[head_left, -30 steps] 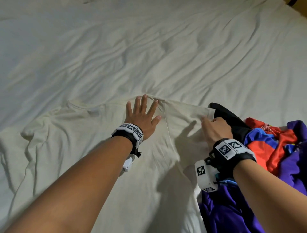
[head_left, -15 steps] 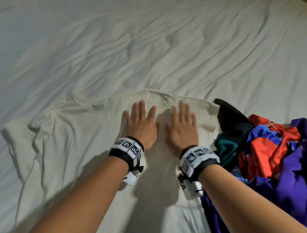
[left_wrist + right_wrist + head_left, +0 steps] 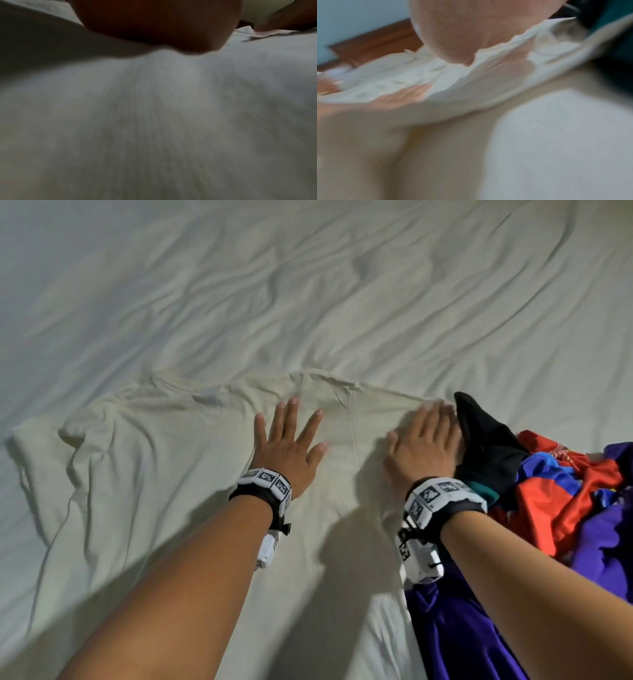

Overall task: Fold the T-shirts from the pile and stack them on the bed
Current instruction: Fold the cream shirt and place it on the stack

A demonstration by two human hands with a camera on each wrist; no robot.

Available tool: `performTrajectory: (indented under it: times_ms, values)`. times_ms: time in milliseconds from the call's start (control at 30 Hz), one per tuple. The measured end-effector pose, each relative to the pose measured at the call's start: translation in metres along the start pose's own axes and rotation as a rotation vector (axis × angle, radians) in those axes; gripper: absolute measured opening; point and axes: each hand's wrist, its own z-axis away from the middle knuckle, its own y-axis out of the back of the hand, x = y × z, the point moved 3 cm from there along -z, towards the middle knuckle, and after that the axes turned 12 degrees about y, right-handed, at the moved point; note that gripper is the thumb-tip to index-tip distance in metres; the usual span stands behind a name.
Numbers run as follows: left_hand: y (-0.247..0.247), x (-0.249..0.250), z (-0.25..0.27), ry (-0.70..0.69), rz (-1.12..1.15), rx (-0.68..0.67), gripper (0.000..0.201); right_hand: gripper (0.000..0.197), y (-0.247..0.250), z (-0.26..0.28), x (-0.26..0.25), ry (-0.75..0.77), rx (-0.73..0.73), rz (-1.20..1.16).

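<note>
cream t-shirt on bed; left hand & right hand spread flat on it.

My left hand presses its dark, shadowed palm onto the blurred cream cotton T-shirt. My right hand rests beside it.

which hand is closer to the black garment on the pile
Right. The right hand lies flat on the cream T-shirt with its fingers against the black garment; the left hand presses the shirt further left, apart from it.
</note>
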Motion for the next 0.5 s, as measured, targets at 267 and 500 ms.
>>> performTrajectory:
  times_ms: [267,500]
  values:
    - [0.018,-0.004,0.012,-0.004,-0.061,-0.037,0.065,0.069,-0.028,0.024,0.002,0.102,-0.198,-0.017]
    - [-0.012,-0.033,0.165,0.106,0.086,-0.079,0.077,0.066,-0.034,0.121,-0.103,0.438,0.039,-0.100]
